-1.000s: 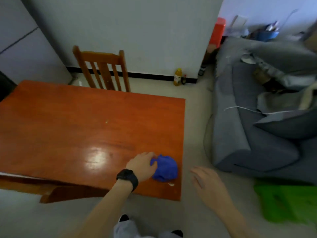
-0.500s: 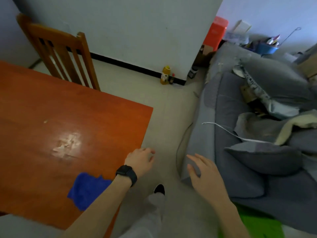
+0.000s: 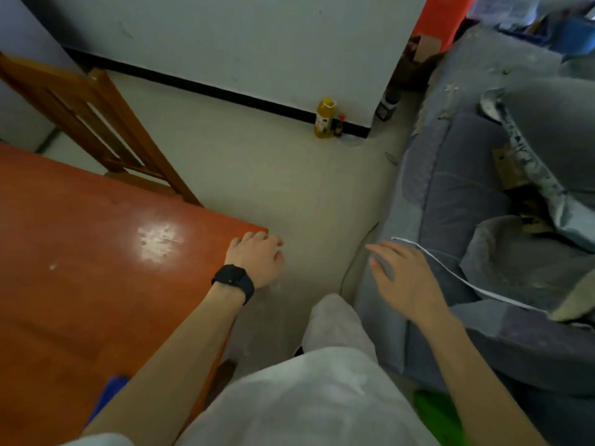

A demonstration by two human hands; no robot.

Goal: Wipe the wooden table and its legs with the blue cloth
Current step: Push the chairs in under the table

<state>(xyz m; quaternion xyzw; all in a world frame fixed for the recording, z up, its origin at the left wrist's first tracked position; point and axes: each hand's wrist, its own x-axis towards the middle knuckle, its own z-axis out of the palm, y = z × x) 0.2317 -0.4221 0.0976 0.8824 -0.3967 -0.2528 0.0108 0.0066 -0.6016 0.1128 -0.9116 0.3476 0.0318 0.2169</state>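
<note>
Our left hand (image 3: 256, 260) has left the blue cloth (image 3: 108, 397) at the worktop's (image 3: 80, 300) near right edge and now hangs loosely curled; right hand (image 3: 404, 280) spread, both empty. Our forearm (image 3: 180, 349) may sweep the cloth off.

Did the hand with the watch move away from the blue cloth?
Yes. The left hand let go of the blue cloth and went along the right edge of the wooden table to its far corner.
</note>
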